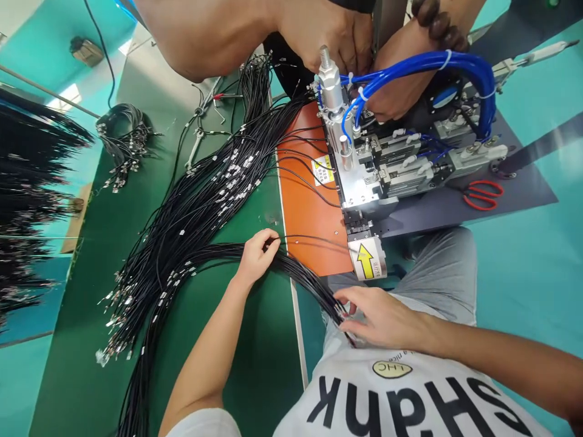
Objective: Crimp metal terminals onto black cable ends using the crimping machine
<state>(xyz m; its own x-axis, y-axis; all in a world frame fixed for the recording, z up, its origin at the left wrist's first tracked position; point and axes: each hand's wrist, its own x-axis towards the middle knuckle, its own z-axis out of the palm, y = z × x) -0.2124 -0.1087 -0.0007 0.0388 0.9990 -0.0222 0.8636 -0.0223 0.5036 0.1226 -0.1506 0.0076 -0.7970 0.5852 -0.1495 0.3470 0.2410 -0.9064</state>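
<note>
- the green table (259,340) fills much of the left and middle, with cables spread over it.
- the cable heap (200,200), black and loosely fanned, lies left of the machine (359,176); several strands cross to that machine's edge, but most lie loose.
- a co-worker's hands (339,33) are at the machine's far side (what they hold there is hidden).
- the orange plate (310,224) sits between the heap and the machine.
- the near bundle (218,250) curves from the near left, past the left hand, to the person's lap; the work looks partway, with this bundle gathered and the heap left to handle.
- the right hand (380,312) is at the bundle's ends, fingers apart and touching; i cannot tell whether it grips them.
- the left hand (259,258) is closed on black cable, just left of the plate.
- a single thin cable (310,236) runs right from that hand.
</note>
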